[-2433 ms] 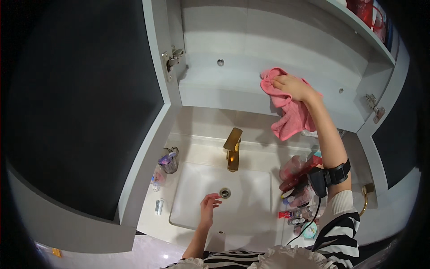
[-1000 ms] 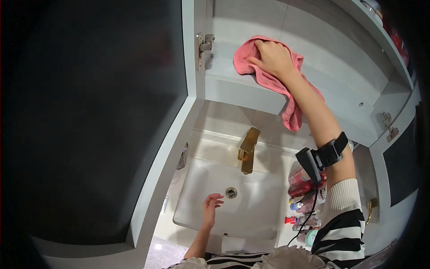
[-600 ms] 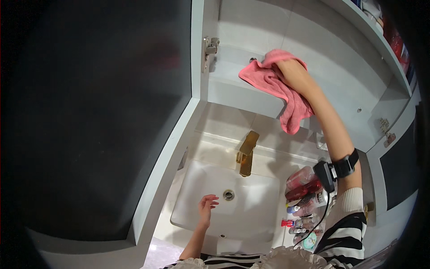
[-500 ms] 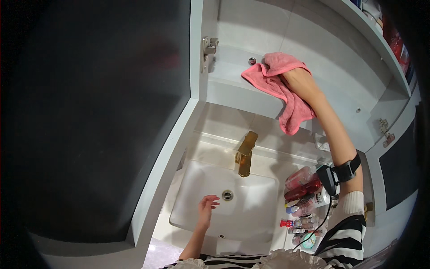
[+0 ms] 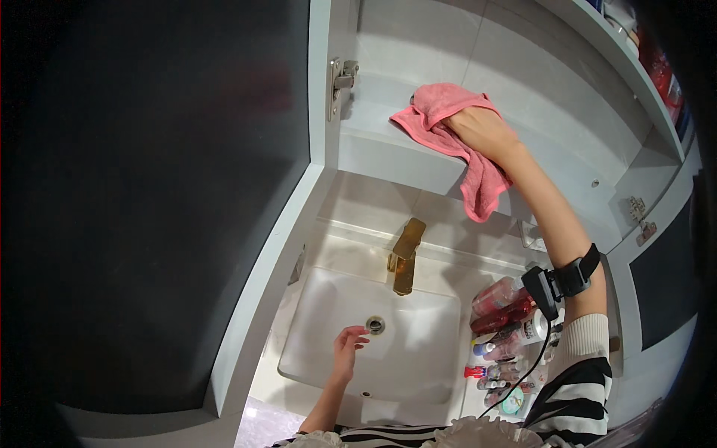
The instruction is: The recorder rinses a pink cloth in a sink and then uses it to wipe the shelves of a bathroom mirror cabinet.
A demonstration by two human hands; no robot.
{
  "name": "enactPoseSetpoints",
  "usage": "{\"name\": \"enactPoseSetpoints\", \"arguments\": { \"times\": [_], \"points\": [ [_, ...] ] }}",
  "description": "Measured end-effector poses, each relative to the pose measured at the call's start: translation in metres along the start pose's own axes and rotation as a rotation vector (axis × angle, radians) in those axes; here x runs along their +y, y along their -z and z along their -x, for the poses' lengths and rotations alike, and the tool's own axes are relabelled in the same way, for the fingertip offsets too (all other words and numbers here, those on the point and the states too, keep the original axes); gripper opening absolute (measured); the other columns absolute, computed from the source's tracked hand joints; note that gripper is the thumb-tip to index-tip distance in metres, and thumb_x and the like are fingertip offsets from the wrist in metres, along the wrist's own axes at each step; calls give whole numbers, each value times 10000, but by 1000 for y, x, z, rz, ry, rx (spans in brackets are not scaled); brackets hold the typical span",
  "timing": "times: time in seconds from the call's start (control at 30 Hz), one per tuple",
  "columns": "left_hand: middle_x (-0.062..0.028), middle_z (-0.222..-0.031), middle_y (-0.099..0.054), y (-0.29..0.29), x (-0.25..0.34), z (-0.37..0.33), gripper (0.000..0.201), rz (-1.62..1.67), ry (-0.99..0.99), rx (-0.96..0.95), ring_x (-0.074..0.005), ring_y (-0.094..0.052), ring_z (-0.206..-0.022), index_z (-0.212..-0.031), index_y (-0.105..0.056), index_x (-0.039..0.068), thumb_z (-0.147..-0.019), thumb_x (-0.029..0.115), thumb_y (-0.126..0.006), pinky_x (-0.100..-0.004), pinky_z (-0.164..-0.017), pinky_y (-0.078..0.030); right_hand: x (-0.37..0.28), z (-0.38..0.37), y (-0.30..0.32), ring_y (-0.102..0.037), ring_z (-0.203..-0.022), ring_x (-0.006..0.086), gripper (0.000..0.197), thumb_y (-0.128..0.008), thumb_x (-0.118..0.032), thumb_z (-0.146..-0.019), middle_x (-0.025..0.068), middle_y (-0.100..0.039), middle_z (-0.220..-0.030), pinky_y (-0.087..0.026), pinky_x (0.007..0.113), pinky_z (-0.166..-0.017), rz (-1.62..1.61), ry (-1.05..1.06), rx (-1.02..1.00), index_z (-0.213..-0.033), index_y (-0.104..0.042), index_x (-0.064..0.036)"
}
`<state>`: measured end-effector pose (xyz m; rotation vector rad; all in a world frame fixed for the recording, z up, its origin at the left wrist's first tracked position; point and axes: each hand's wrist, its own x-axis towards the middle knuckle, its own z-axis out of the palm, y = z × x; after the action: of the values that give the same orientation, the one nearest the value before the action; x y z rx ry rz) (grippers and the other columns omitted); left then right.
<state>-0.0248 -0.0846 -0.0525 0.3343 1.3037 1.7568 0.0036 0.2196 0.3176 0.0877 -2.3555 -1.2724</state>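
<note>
While I monitor the head view from my remote station, the soft pink cloth with a brighter pink stitched edge (image 5: 439,112) lies bunched on the pale grey cabinet shelf (image 5: 399,160), one corner hanging over the front lip. The right hand (image 5: 485,134) reaches into the cloth; a fold hides its fingers, so I cannot tell whether they pinch the fabric or press it flat. The left hand (image 5: 348,349), fingers loosely bent and apart, holds nothing above the white rectangular sink (image 5: 422,358), near its round metal drain (image 5: 375,325).

For an even wipe, I judge these points to matter:

1. Spread the cloth under the palm; bunching reduces contact.
2. Apply steady, flat pressure along the shelf and into the back corner.
3. Ease off near the silver metal hinge (image 5: 341,78), which could snag the edge.
4. Gather the hanging corner; it could drag.
5. Keep the forearm and the black strapped device's (image 5: 553,287) cable clear of the red and clear bottles (image 5: 504,310).
</note>
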Motion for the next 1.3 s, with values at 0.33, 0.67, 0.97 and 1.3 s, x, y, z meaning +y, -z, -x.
{"name": "enactPoseSetpoints", "arguments": {
  "times": [0.33, 0.67, 0.97, 1.3],
  "points": [
    [-51, -865, -611, 0, 0, 3, 178, 19, -3, 4, -119, -551, -708, -906, -549, 68, -842, 157, -409, -231, -643, -393, -5, -2, 0, -567, -730, 226, 149, -448, -83, -693, 87, -585, -761, -452, 318, -613, -38, -125, -127, -772, -565, -36],
    [-49, -870, -610, 1, -1, 3, 177, 26, -9, 6, -116, -553, -711, -902, -550, 71, -841, 166, -413, -229, -639, -390, -3, 2, -12, -573, -712, 185, 142, -472, -102, -680, 71, -590, -751, -459, 304, -578, 13, -88, -64, -776, -569, -63],
    [-78, -885, -595, 2, -2, 2, 199, -6, -37, 3, -152, -558, -732, -907, -535, 56, -820, 180, -406, -254, -660, -407, -2, 0, -3, -574, -707, 202, 147, -477, -109, -679, 62, -592, -759, -462, 310, -576, -13, -107, -54, -787, -570, -73],
    [-74, -891, -594, 3, -1, 5, 199, -2, -13, -1, -141, -555, -733, -920, -536, 60, -825, 194, -424, -244, -650, -401, -2, -5, -3, -567, -704, 227, 102, -497, -97, -693, 91, -587, -753, -456, 323, -571, -123, -140, 52, -731, -580, -53]
  ]
}}
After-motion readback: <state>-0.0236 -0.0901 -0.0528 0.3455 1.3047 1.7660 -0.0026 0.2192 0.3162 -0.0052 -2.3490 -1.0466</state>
